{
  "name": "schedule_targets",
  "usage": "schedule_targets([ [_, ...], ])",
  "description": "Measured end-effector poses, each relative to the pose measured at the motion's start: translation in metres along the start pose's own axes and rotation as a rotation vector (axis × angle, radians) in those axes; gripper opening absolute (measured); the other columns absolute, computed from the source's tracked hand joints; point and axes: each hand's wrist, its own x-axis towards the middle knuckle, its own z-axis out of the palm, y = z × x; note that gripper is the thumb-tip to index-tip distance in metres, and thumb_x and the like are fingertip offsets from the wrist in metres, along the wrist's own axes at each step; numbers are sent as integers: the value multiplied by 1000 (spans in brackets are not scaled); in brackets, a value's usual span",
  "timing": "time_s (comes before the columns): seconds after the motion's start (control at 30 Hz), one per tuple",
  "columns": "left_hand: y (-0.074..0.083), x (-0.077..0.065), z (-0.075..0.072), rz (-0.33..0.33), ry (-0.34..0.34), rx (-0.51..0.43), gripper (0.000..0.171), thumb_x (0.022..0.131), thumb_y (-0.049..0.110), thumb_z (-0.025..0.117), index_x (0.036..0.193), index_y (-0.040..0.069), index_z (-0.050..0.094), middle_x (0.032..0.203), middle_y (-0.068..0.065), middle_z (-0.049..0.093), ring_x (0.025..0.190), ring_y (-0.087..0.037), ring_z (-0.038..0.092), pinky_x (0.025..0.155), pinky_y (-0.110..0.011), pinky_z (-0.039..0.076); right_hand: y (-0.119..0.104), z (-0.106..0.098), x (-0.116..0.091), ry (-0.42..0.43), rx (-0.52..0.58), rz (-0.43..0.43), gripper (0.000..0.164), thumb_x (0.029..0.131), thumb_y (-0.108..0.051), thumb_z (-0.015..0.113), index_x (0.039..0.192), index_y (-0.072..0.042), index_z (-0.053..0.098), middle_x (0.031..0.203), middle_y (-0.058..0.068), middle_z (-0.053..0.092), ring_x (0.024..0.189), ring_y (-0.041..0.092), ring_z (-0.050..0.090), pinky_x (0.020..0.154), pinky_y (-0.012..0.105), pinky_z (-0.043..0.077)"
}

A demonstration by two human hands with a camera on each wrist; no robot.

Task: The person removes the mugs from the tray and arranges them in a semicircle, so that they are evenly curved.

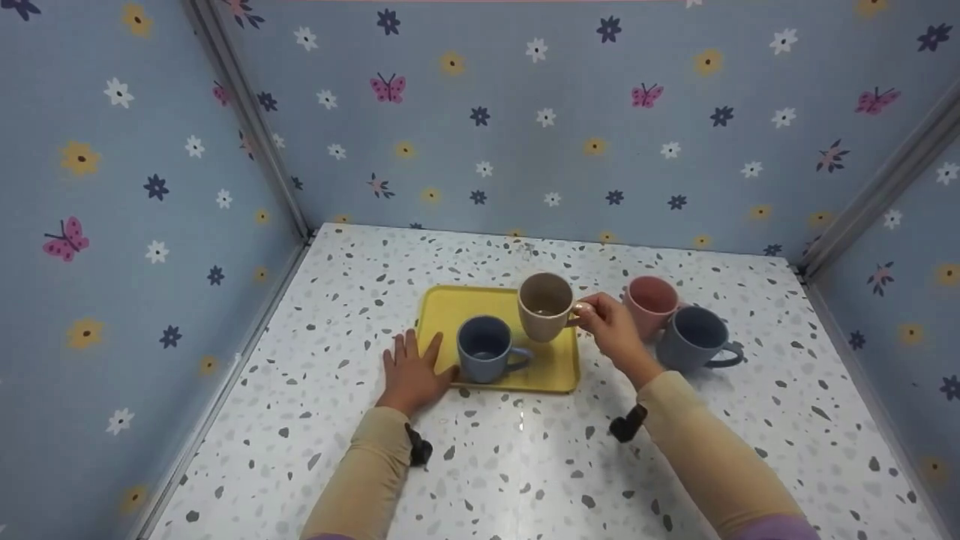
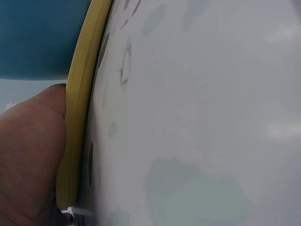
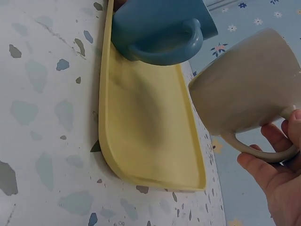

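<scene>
right hand (image 1: 611, 330) grips beige mug (image 1: 545, 306) over tray (image 1: 442, 311); left hand (image 1: 411, 373) flat, no writing.

Yellow tray (image 1: 442, 307), beige mug (image 1: 545, 305), blue mug (image 1: 484, 348) — speckled white table (image 1: 525, 465).

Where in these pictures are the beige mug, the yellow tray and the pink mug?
beige mug (image 1: 545, 309): head view, on its outer wall below the rim.
yellow tray (image 1: 447, 311): head view, on the bare floor at its far left.
pink mug (image 1: 651, 295): head view, on its inside, near the rim.
</scene>
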Motion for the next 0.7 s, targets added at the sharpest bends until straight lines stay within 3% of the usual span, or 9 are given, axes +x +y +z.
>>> schedule_targets([
  [0.27,1,2,-1,6,2,-7,79,96,62,52,161,23,30,164,-32,7,150,-52,4,117,-69,3,5,-24,-16,27,-42,-1,20,103,-12,58,113,5,61,117,21,67,116,36,65,84,27,58],
  [0.7,-1,5,3,-13,-29,8,79,96,62,50,162,25,27,165,-31,5,151,-51,2,118,-68,3,20,-52,-41,48,8,-14,23,103,-8,57,115,11,59,115,21,66,104,18,68,89,27,57],
])
